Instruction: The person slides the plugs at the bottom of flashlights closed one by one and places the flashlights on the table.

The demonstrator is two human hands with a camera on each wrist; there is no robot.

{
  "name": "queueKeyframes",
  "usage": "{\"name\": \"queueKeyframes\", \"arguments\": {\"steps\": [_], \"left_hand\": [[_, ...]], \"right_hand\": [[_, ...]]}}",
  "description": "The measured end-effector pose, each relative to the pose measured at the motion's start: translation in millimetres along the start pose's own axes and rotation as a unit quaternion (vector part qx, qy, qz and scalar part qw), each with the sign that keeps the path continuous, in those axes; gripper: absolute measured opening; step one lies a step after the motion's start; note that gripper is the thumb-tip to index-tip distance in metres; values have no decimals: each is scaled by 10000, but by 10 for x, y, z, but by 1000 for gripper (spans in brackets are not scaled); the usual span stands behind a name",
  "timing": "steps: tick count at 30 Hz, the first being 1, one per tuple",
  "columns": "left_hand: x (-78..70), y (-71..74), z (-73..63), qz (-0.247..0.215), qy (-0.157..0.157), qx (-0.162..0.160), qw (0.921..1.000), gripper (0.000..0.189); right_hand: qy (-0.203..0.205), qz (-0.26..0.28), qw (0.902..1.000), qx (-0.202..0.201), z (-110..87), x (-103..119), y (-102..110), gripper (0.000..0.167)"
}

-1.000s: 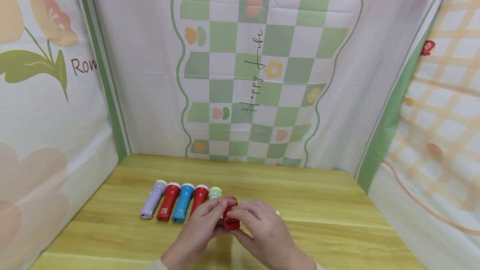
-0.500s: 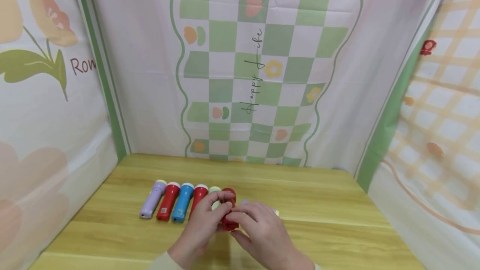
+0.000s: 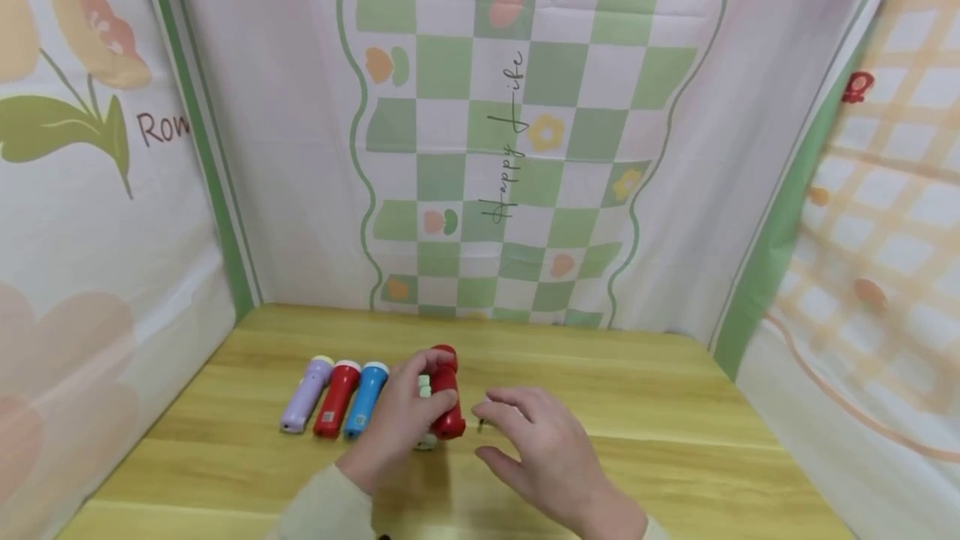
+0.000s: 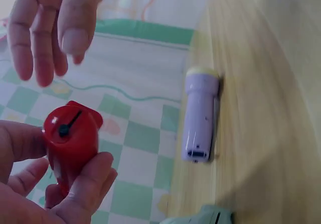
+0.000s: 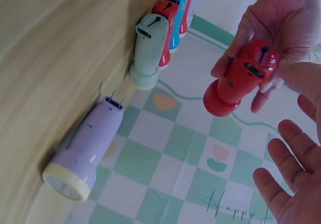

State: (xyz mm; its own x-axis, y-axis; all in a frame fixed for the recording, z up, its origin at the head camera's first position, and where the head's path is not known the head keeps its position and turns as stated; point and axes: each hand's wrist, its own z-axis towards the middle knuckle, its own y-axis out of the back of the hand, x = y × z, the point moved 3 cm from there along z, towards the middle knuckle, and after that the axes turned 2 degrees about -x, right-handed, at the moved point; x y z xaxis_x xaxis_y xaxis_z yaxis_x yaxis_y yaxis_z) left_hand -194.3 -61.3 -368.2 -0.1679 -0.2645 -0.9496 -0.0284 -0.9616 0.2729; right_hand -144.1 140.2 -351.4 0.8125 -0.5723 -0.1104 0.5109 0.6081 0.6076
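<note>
My left hand (image 3: 405, 415) grips a red flashlight (image 3: 452, 415) above the table, fingers on one side and thumb on the other. Its end with a black slider slot faces the left wrist camera. Just to the right is my right hand (image 3: 551, 461), fingers loosely bent, apart from the flashlight and holding nothing. Below the hands, a lilac flashlight (image 5: 95, 133) with two thin metal prongs sticking out of its tail lies on the table. A pale green flashlight (image 5: 149, 48) is partly covered by my left hand in the head view.
At the left of the wooden table (image 3: 637, 407) lie a lilac flashlight (image 3: 306, 394), a red one (image 3: 337, 398) and a blue one (image 3: 367, 398), side by side. Another red flashlight (image 5: 164, 10) lies beside the green one. Printed cloth walls (image 3: 285, 148) enclose the table.
My right hand has come off the red flashlight and moved slightly right, its fingers spreading. My left hand has carried the flashlight a little up and left, turning it so more of its body shows.
</note>
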Motion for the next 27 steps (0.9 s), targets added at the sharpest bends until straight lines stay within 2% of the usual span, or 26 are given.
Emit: {"name": "queueKeyframes", "arguments": {"steps": [4, 8, 13, 18, 24, 27], "left_hand": [[42, -5, 108, 577, -64, -84, 9983, 47], [75, -62, 210, 1246, -184, -67, 9920, 46], [119, -189, 311, 1989, -104, 16, 9800, 43], [160, -345, 399, 2493, 41, 274, 9680, 38], [235, -510, 486, 3031, -269, 310, 9521, 29], [299, -586, 517, 3203, -305, 303, 9464, 26]], "right_hand": [[-161, -71, 9998, 70, -23, -56, 23, 53], [-330, -191, 9991, 171, -51, -94, 44, 53], [-491, -291, 9979, 293, -84, -115, 62, 51], [-530, -362, 9973, 349, -106, -120, 72, 52], [-507, -408, 9974, 319, -123, -124, 87, 50], [-515, -412, 9974, 304, -131, -129, 96, 49]]}}
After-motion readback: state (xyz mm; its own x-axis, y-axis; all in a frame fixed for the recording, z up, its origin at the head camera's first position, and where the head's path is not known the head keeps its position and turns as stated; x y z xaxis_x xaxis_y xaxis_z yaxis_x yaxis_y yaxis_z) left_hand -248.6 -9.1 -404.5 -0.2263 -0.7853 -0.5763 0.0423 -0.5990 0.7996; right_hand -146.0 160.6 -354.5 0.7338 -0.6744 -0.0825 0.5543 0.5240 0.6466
